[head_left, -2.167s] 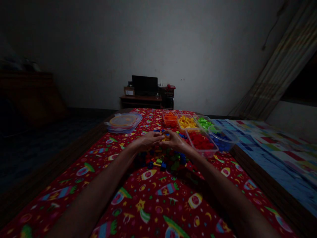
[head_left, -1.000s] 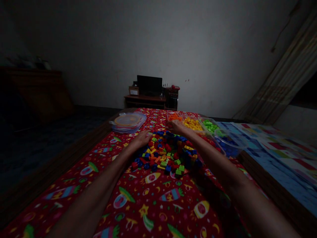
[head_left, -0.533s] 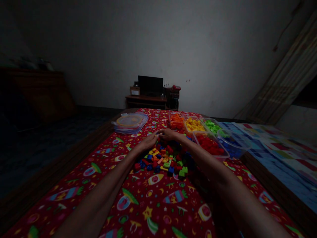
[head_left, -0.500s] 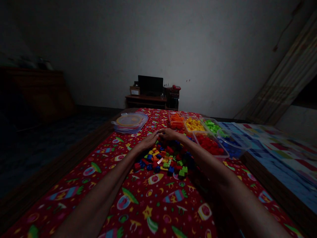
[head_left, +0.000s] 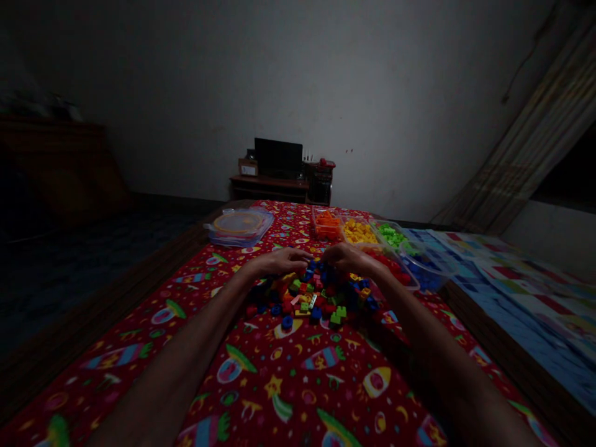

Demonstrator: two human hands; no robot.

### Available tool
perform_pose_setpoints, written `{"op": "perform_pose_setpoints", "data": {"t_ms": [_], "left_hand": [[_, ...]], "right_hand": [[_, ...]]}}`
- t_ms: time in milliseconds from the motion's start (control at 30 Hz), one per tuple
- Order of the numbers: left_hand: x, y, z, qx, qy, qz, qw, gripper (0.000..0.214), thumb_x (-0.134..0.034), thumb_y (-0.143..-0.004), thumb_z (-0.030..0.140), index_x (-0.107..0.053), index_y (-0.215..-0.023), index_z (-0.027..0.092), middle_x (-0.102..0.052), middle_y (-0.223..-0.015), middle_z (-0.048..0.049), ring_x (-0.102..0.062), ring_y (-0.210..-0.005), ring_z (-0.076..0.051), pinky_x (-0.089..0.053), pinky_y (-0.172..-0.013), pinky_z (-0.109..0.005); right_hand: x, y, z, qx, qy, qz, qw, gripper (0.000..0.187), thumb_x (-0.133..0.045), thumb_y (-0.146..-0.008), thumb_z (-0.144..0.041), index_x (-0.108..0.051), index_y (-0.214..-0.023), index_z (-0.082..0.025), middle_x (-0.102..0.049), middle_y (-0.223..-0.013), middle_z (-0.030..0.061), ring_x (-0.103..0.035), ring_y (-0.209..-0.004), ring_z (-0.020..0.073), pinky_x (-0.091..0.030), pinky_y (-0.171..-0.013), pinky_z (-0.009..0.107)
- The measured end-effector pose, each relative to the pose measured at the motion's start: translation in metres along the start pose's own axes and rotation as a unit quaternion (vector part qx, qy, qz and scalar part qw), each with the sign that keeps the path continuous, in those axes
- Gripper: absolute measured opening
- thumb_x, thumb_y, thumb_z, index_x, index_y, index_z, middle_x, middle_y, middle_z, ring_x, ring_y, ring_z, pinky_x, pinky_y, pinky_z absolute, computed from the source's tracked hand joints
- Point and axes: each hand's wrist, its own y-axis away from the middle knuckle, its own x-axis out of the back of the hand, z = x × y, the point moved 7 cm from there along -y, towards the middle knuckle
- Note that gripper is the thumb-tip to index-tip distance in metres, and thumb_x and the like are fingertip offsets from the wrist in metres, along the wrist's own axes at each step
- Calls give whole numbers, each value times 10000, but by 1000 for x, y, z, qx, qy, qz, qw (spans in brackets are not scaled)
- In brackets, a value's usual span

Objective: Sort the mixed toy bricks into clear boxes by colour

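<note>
A mixed pile of toy building bricks (head_left: pixel 305 298) in red, blue, yellow, green and orange lies on a red patterned cloth (head_left: pixel 298 372). My left hand (head_left: pixel 289 259) hovers at the pile's far left side, fingers stretched toward the right and apart, with nothing visible in them. Across a small gap, my right hand (head_left: pixel 343 256) bends its fingers down onto the pile's far side. Its fingertips are lost among dark blue bricks, so any brick in them cannot be made out.
To the right stand clear tubs of sorted bricks: orange (head_left: pixel 327 225), yellow (head_left: pixel 359 232), green (head_left: pixel 392 236), red (head_left: pixel 395 270) and blue (head_left: pixel 426 273). Stacked plastic lids (head_left: pixel 239 226) lie at the far left. A monitor (head_left: pixel 278 156) stands on a desk behind.
My hands, touching each other over the pile's far edge before, have parted; the left is now left of the gap, the right lower and to the right. The camera view has shifted slightly.
</note>
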Motion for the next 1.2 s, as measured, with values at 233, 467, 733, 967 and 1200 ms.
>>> {"op": "perform_pose_setpoints", "data": {"t_ms": [233, 467, 733, 967, 1200], "left_hand": [[2, 1, 4, 24, -112, 10, 993, 432, -476, -743, 200, -617, -1148, 148, -652, -1160, -67, -605, -1007, -190, -456, -849, -240], [-7, -13, 4, 1, -247, 88, 965, 347, -543, -731, 239, -674, -1047, 175, -701, -1025, -59, -622, -923, -207, -455, -825, -251], [20, -4, 25, -3, -236, 233, 943, 403, -427, -780, 217, -640, -1114, 145, -684, -1005, -73, -631, -860, -189, -489, -790, -276], [5, -13, 28, -41, -215, 213, 952, 281, -538, -741, 253, -686, -962, 164, -680, -963, -54, -620, -823, -171, -500, -740, -256], [-1, -15, 24, -43, -251, 161, 954, 236, -569, -740, 264, -687, -932, 190, -699, -910, -23, -627, -826, -175, -485, -754, -251]], "right_hand": [[13, 17, -1, -14, 72, 78, 994, 314, -410, -713, -97, -704, -823, -90, -591, -637, 12, -444, -533, 80, -310, -509, 193], [-13, 21, -15, 0, 137, 37, 990, 183, -618, -749, -241, -690, -881, -136, -643, -802, 51, -533, -696, 121, -349, -613, 201], [25, 26, 5, -46, 104, 209, 971, 229, -505, -796, -233, -630, -941, -109, -616, -786, 41, -515, -679, 124, -356, -608, 217], [37, 29, 17, -63, 56, 288, 954, 247, -524, -734, -149, -649, -946, -148, -649, -879, 38, -567, -808, 154, -403, -741, 256], [15, 27, -1, -38, 105, 142, 984, 170, -605, -794, -280, -646, -868, -133, -621, -779, 40, -541, -726, 138, -372, -641, 226]]}}
